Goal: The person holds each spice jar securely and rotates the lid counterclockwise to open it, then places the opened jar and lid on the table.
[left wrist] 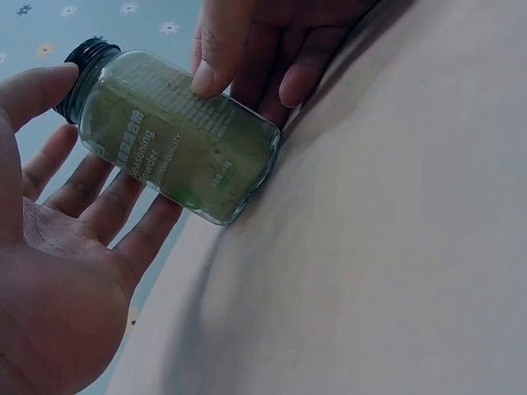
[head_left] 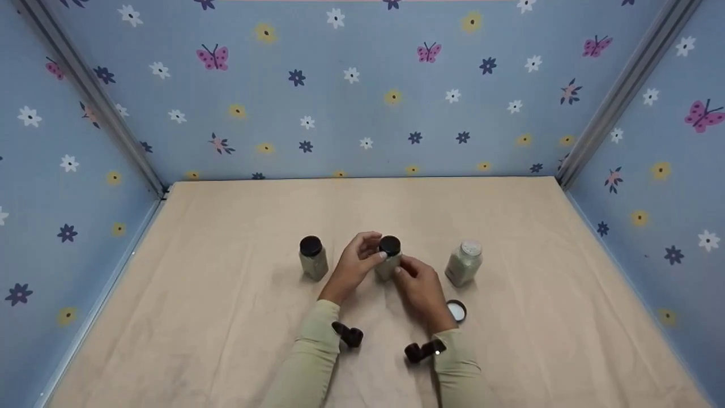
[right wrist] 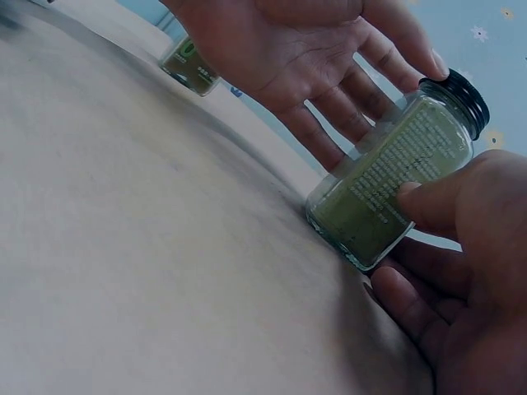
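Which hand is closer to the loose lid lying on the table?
Right. The right hand sits just beside the loose lid; the left hand is farther away, across the middle jar.

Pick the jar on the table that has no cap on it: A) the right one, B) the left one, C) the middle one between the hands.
A: the right jar shows a pale uncovered top, and a loose cap lies on the table near it.
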`<action>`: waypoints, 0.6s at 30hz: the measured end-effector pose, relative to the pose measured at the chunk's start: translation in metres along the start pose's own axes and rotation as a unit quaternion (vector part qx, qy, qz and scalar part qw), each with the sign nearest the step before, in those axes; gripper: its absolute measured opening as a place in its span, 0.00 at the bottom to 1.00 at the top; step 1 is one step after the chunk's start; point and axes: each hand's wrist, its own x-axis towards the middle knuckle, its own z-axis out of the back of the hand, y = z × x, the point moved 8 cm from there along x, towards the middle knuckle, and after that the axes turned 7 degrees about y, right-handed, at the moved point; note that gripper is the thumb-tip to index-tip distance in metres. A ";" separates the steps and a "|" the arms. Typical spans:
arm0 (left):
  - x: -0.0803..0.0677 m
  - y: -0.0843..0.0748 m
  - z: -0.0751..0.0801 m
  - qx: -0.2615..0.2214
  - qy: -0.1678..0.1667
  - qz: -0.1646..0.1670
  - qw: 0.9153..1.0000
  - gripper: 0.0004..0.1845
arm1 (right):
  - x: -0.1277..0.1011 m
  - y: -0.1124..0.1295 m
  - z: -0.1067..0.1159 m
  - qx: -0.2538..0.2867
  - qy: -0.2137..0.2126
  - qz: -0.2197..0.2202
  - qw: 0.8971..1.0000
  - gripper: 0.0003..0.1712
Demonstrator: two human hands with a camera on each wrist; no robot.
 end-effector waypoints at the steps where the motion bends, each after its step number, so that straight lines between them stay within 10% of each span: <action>1: 0.000 0.000 -0.001 0.003 0.005 0.002 1.000 0.25 | 0.000 0.000 0.000 -0.001 -0.001 0.003 1.000 0.21; 18: 0.010 -0.007 -0.008 -0.014 0.079 0.008 0.997 0.24 | 0.000 0.001 0.001 0.003 0.001 0.000 1.000 0.21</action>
